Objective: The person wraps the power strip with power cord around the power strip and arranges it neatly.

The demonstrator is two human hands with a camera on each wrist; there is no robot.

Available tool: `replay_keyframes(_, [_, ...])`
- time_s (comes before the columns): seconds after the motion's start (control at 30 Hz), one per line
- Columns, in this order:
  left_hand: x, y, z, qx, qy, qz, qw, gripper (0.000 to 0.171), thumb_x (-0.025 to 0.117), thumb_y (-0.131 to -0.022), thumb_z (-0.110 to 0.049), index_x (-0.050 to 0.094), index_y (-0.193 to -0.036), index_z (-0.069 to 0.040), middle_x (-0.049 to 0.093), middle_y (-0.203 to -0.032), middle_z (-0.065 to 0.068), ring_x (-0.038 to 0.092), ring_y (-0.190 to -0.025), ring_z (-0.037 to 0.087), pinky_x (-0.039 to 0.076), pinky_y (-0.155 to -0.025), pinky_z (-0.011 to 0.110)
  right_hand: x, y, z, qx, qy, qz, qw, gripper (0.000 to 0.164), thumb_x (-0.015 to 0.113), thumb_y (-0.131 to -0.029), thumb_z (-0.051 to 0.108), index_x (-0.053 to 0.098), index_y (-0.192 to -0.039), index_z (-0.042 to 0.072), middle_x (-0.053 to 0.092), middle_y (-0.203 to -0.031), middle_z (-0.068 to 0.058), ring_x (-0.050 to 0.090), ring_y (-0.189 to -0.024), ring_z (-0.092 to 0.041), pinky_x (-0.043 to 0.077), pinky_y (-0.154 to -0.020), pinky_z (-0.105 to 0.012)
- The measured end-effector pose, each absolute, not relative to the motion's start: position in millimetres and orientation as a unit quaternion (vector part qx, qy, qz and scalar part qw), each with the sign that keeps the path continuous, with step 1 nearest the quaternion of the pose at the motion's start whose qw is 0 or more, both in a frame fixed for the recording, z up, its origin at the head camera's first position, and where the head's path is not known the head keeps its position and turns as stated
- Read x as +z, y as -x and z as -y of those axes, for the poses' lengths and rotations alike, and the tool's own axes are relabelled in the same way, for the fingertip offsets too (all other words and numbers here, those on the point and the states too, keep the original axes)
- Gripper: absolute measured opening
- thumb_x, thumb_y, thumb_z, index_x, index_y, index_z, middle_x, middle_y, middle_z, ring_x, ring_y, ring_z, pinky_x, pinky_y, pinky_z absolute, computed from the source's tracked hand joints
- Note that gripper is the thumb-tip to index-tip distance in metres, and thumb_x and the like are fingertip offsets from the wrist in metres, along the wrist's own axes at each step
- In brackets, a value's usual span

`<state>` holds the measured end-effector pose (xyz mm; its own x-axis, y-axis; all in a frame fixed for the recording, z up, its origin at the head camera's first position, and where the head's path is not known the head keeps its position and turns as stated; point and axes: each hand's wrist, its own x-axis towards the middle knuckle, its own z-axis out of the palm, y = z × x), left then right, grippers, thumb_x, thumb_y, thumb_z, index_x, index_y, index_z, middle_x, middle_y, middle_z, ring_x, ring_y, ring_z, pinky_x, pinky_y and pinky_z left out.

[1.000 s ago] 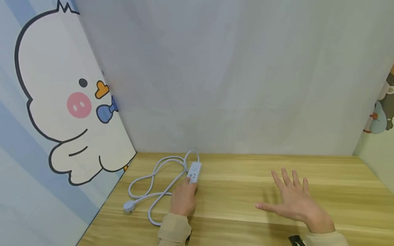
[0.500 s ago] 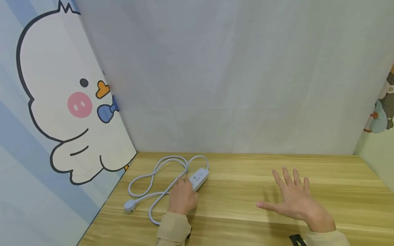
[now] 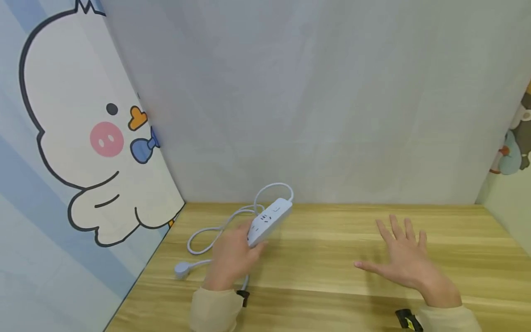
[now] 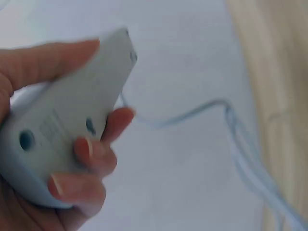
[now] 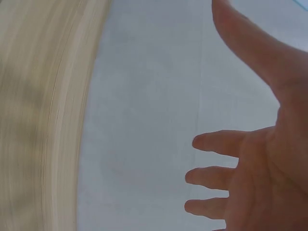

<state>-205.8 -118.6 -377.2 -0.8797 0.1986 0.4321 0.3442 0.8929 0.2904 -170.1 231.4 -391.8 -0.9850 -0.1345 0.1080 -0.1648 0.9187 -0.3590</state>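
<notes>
- Above the left part of the tabletop (image 3: 323, 267), my left hand (image 3: 232, 256) holds the power strip (image 3: 269, 220), with the cable end pointing away from me.
- Change: half a second ago the strip sat lower, at the tabletop; it is now raised. The loop of cable (image 3: 274, 184) at its far end has risen with it, and the plug (image 3: 181, 269) has shifted slightly.
- Significance: I judge this to be the lifting step, with my grip now bearing the strip's weight.
- Left fingers: curled, the gap between them filled by the strip. My thumb lies along one side; my fingertips (image 4: 86, 147) press the face with the recessed holes. Blur hides finer contact detail.
- Right hand (image 3: 408, 265): fingers spread and extended, thumb wide of them, nothing held. It stays well apart from the strip, in an unchanged pose.
- Plug position: left of my left hand, apparently resting on the tabletop.
</notes>
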Motion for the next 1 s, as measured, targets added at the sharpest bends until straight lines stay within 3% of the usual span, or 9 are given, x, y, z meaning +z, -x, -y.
replay_keyframes(0.27, [-346.9,177.2,121.8,-0.266,0.292,0.899,0.192,0.058,0.076,-0.074,-0.047,0.059,-0.127,-0.027,0.067,-0.109,-0.010,0.059,-0.083,0.001,0.048,-0.070,0.022,-389.7,170.8,-236.7,0.197,-0.086,0.974,0.067,0.116,0.061,-0.072,0.072,0.010,-0.151,0.004,-0.005,-0.153,-0.030,-0.012,-0.134,-0.056,-0.017,-0.099,-0.070])
replay_keyframes(0.5, [-318.5,156.4,116.9,-0.449,0.384,0.784,0.190,0.053,0.079,-0.077,-0.017,0.059,-0.125,-0.008,0.067,-0.111,0.004,0.064,-0.089,0.012,0.053,-0.075,0.027,-387.5,171.6,-237.4,0.194,-0.084,0.975,0.067,0.115,0.060,-0.073,0.071,0.011,-0.150,0.002,-0.002,-0.152,-0.032,-0.011,-0.133,-0.058,-0.016,-0.099,-0.070])
replay_keyframes(0.73, [-299.8,145.5,116.7,-0.496,0.439,0.725,0.189,0.055,0.078,-0.072,-0.001,0.059,-0.124,-0.002,0.067,-0.112,0.009,0.064,-0.089,0.017,0.052,-0.074,0.029,-383.8,170.5,-236.8,0.202,-0.087,0.973,0.066,0.114,0.060,-0.074,0.071,0.012,-0.151,0.003,-0.002,-0.153,-0.031,-0.012,-0.134,-0.056,-0.017,-0.101,-0.068])
replay_keyframes(0.87, [-297.3,145.2,113.0,-0.499,0.470,0.704,0.187,0.054,0.078,-0.072,-0.001,0.060,-0.123,0.000,0.067,-0.109,0.010,0.064,-0.087,0.016,0.052,-0.072,0.029,-381.4,170.2,-226.3,0.236,-0.119,0.962,0.063,0.107,0.063,-0.075,0.067,0.018,-0.150,0.005,0.003,-0.154,-0.028,-0.007,-0.138,-0.052,-0.010,-0.104,-0.067])
replay_keyframes(1.0, [-297.8,145.3,109.6,-0.497,0.483,0.698,0.182,0.052,0.078,-0.072,0.000,0.060,-0.121,0.000,0.067,-0.107,0.010,0.063,-0.086,0.015,0.052,-0.071,0.029,-379.2,169.0,-203.2,0.298,-0.215,0.925,0.092,0.084,0.069,-0.078,0.055,0.036,-0.146,0.020,0.017,-0.156,-0.012,0.008,-0.142,-0.041,0.013,-0.108,-0.063])
